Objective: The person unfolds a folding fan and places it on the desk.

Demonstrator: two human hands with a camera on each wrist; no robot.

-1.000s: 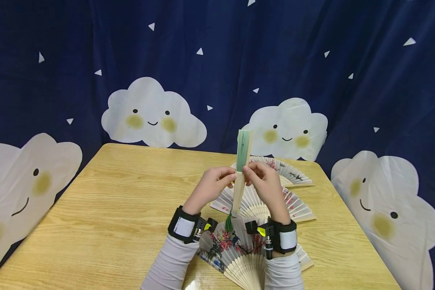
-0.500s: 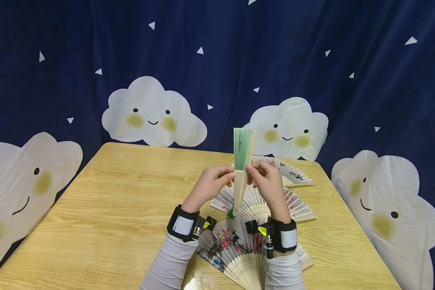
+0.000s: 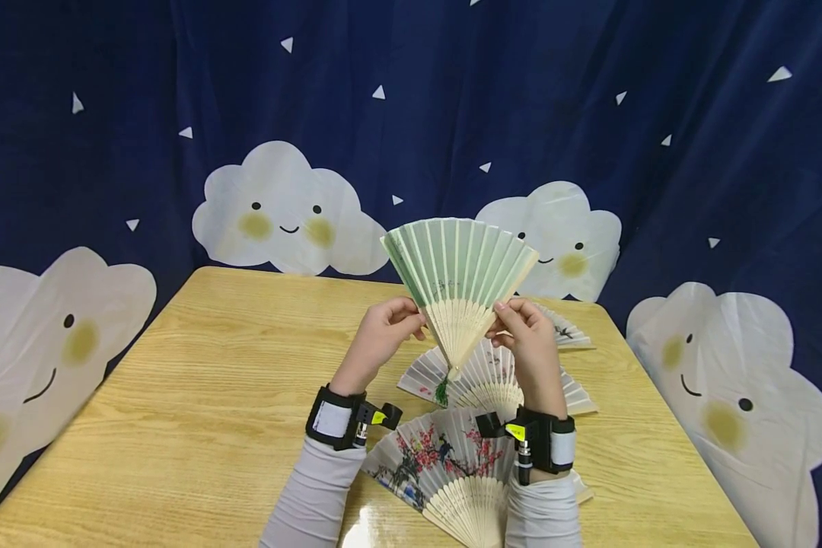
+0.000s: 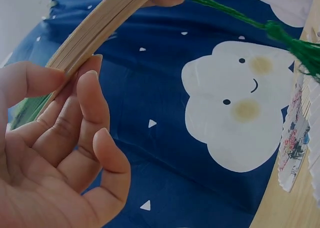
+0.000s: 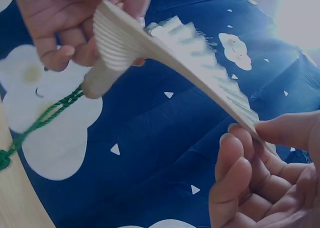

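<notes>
A green folding fan (image 3: 455,262) is held up above the table, spread partway with its pale ribs meeting at the bottom. A dark green tassel (image 4: 292,43) hangs from its pivot end. My left hand (image 3: 382,335) pinches the fan's left outer rib between thumb and fingers. On the opposite side, my right hand (image 3: 530,346) pinches the right outer rib, thumb toward me. The right wrist view shows the curved fold of the ribs (image 5: 117,40) and the right thumb (image 5: 290,133) pressing the rib's edge.
Several spread fans lie on the wooden table (image 3: 199,396): a floral fan (image 3: 438,457) nearest me, a second fan (image 3: 479,380) behind it, and another fan (image 3: 568,331) at the back, partly covered. A dark blue curtain (image 3: 397,68) with cloud pictures stands behind the table.
The green fan has gone from nearly folded to spread partway. My hands have moved apart, left hand to the left, right hand to the right, each keeping its pinch on an outer rib.
</notes>
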